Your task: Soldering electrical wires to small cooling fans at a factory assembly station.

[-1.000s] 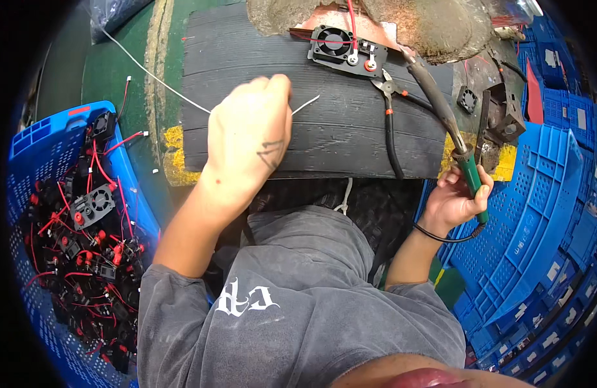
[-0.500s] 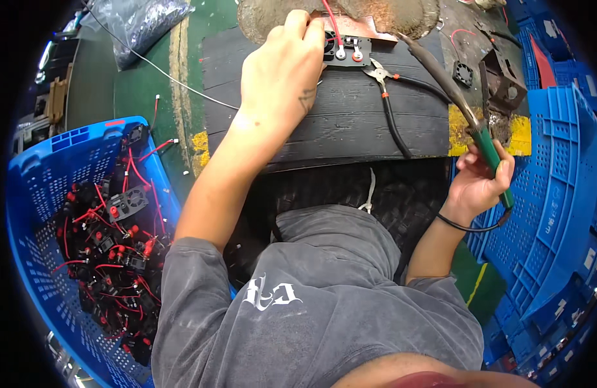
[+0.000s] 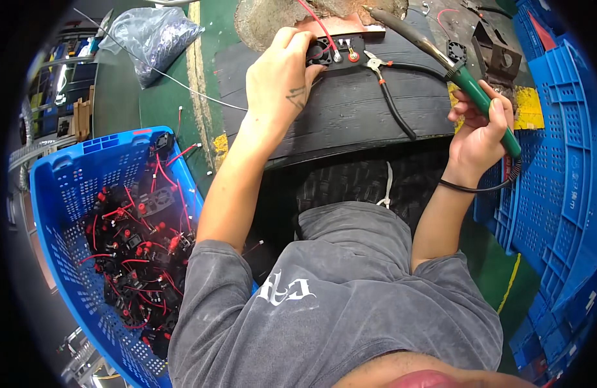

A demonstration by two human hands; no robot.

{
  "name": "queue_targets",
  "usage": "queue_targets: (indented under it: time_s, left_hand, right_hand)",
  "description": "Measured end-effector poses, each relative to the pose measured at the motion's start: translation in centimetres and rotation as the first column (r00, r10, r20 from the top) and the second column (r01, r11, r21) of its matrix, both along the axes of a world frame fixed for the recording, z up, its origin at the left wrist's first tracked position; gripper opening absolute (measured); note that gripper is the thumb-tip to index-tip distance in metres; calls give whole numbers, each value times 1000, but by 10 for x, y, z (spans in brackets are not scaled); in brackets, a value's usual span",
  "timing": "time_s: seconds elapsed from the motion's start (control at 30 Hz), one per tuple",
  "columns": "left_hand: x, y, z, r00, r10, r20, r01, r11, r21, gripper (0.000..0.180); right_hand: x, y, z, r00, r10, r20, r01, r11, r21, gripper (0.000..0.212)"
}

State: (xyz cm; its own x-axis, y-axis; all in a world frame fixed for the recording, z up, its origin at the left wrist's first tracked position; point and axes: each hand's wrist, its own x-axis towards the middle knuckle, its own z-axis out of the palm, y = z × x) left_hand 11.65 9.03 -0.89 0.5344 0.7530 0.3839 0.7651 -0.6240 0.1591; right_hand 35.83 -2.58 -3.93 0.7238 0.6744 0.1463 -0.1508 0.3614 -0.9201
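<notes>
My left fingers (image 3: 299, 43) have come to grasp the fan plate (image 3: 345, 55), likely steadying it. My right fingers (image 3: 497, 116) clasp the soldering iron (image 3: 470, 83).

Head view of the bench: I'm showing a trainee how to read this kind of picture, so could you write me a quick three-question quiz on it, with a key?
1. Multiple choice: what does the right hand hold?
A a hammer
B a soldering iron
C a pair of scissors

2. True or false: the black-handled pliers lie on the black work surface with their handles spread apart.

3. Fill in the colour: the crate on the person's left, heaped with fan parts, is ____.

Key: 1 B; 2 true; 3 blue.
</notes>
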Motion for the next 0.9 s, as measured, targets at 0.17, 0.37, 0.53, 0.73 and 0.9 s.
queue_targets:
  time_s: [0.17, 0.37, 0.53, 0.73, 0.9]
  left_hand:
    - [-7, -18, 18, 997, 62, 46, -58, 995, -85, 44]
    - [-10, -35, 42, 997, 39, 72, -27, 988, -150, 44]
    - [-10, -49, 53, 993, 37, 116, -7, 968, -251, 44]
    - [-10, -66, 64, 982, 98, 158, -36, 933, -357, 44]
    - [-9, -75, 78, 960, 102, 261, 29, 890, -454, 45]
  right_hand:
    - [-5, -8, -3, 994, -24, -107, 32, 997, 73, 32]
    - [-2, -17, -19, 992, -30, -125, 35, 998, 43, 37]
    - [-6, -14, -33, 990, -26, -141, 32, 999, 38, 37]
    - [-5, -14, -50, 991, -14, -136, 26, 996, 83, 37]
    - [-6, -16, -55, 995, -8, -95, 20, 992, 123, 35]
